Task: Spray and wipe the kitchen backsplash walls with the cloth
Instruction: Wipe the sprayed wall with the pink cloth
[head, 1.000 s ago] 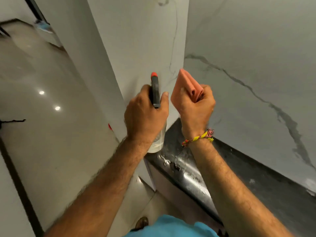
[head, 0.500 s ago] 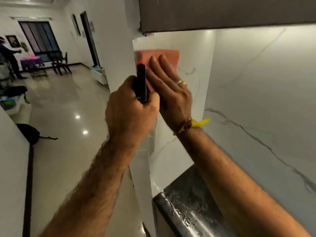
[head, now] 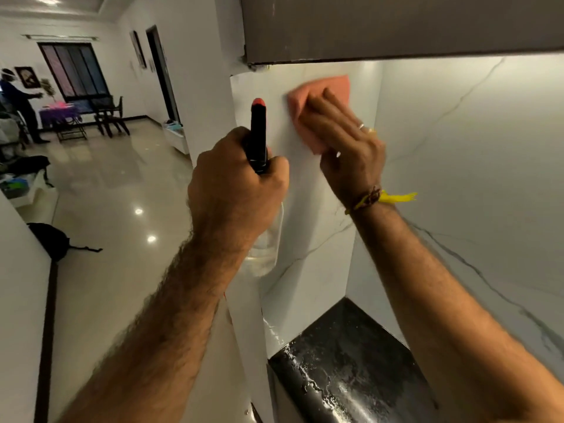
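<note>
Our right hand (head: 345,141) now lies flat on the pink cloth (head: 320,93), pressing it to the wall (head: 305,209) near the top middle of the frame, just under the cabinet (head: 396,25). Half a second ago the cloth sat further left, behind the bottle's tip — so it has slid right, and a moment before that it was bunched up off the wall. We think wiping has begun up high, with lots of wall left below. Our left hand (head: 235,190) is clenched around the spray bottle (head: 258,135) in the middle of the frame, not spraying as far as we can tell. The wet black table (head: 351,361) sits lower right. We see no words or labels to read.
</note>
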